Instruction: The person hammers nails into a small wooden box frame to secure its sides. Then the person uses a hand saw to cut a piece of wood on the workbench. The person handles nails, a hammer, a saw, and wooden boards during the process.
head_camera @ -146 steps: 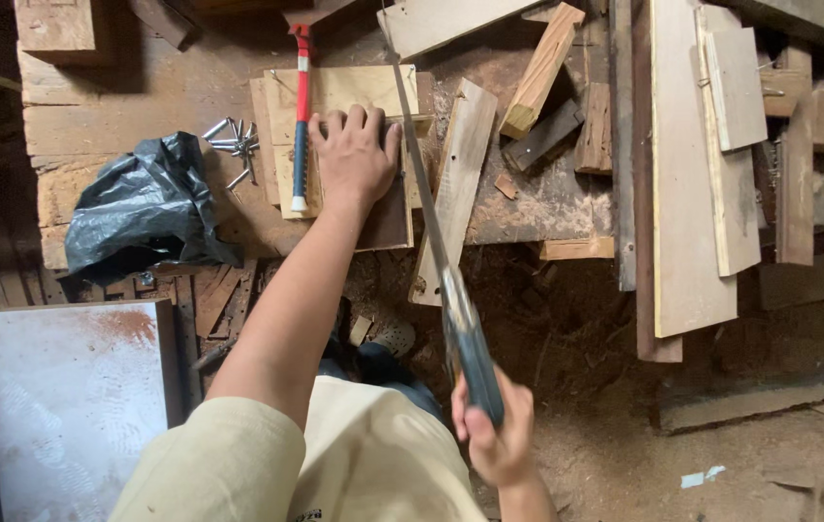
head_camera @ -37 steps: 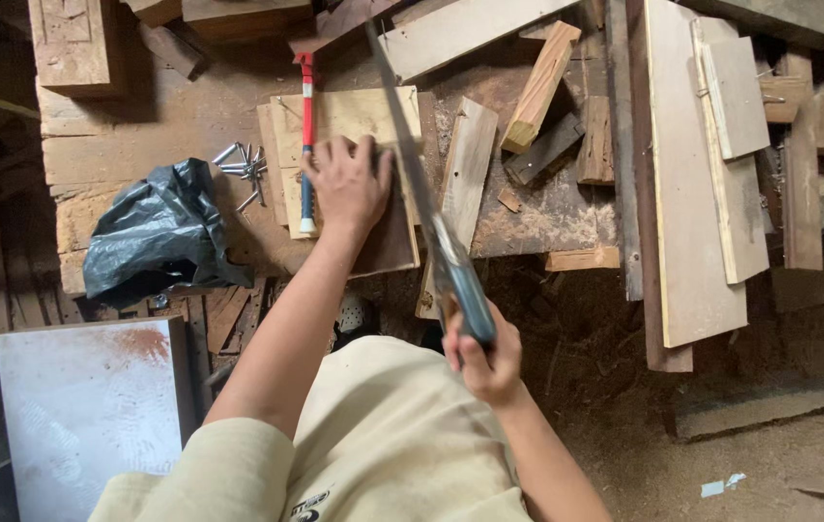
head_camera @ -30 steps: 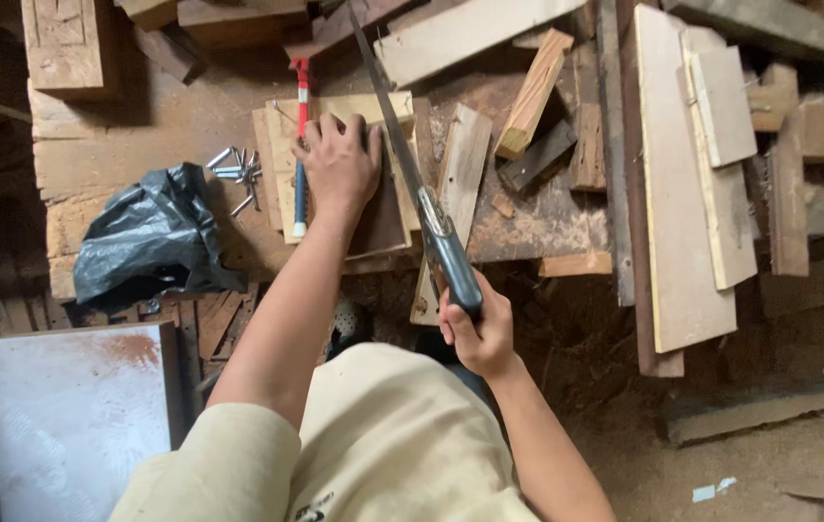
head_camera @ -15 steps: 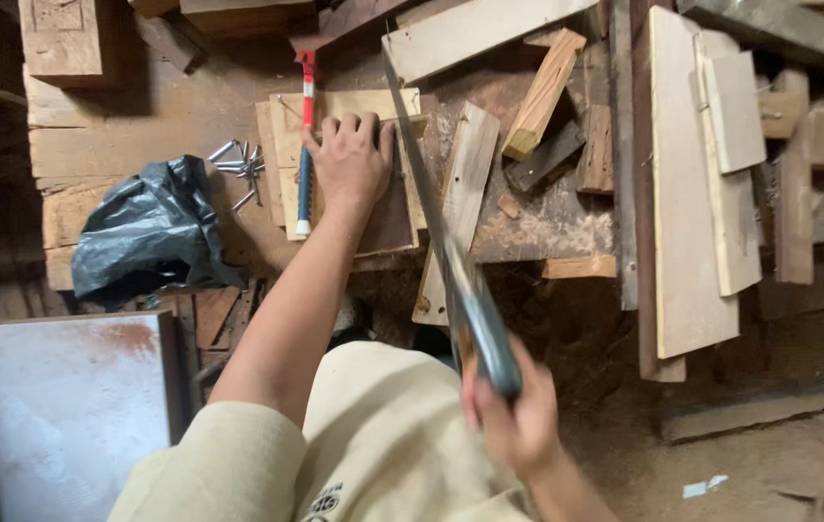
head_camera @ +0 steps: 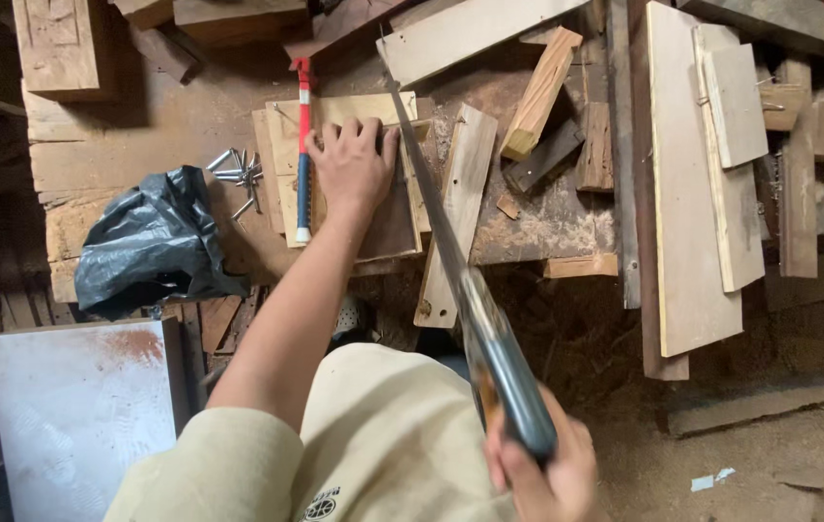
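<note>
Pressing flat with fingers spread, the left hand [head_camera: 354, 164] pins a thin wooden board [head_camera: 388, 217] to the tabletop [head_camera: 141, 135], while the right hand [head_camera: 542, 474] is clenched around the dark handle of a handsaw [head_camera: 450, 261] whose blade runs along the board's right edge, just beside the thumb. A slip or jump of the blade could likely catch those fingers. Loose nails [head_camera: 238, 174] and a red-handled hammer [head_camera: 303, 145] lie near; a crumpled black plastic bag [head_camera: 151, 246] hides its contents.

Rough, matt wooden board [head_camera: 378, 217]; dull metal handsaw [head_camera: 460, 280] blade; glossy black plastic bag [head_camera: 151, 246]; shiny metal nails [head_camera: 238, 174].
</note>
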